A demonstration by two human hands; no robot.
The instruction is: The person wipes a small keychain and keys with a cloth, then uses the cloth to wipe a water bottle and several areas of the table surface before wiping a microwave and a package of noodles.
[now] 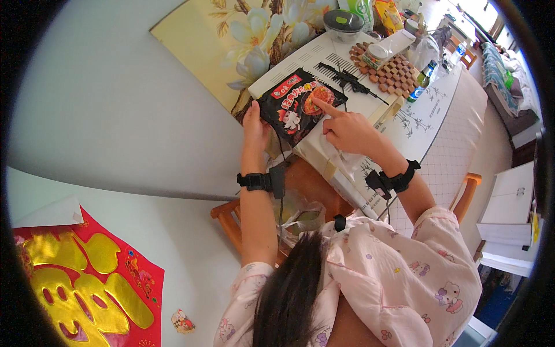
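My left hand (256, 123) grips the left edge of a black instant-noodle packet (286, 102), its thumb on the front face. The packet is tilted toward me and shows a printed bowl of noodles, a cartoon figure and writing. My right hand (353, 132) holds nothing. Its index finger points at the printed bowl and seems to touch it, while the other fingers are curled. Just beyond the packet, a black toy rifle (353, 82) lies on a white slotted panel (321, 48). Each wrist wears a black strap with a small device and a cable.
A mat of wooden discs (394, 73) bears a jar with a white lid (376, 53). A green bottle (421, 82) stands at the mat's right. A dark-lidded container (343, 25) is behind. Clear plastic bags (305, 212) lie below my forearms, and a wooden chair (467, 191) stands right.
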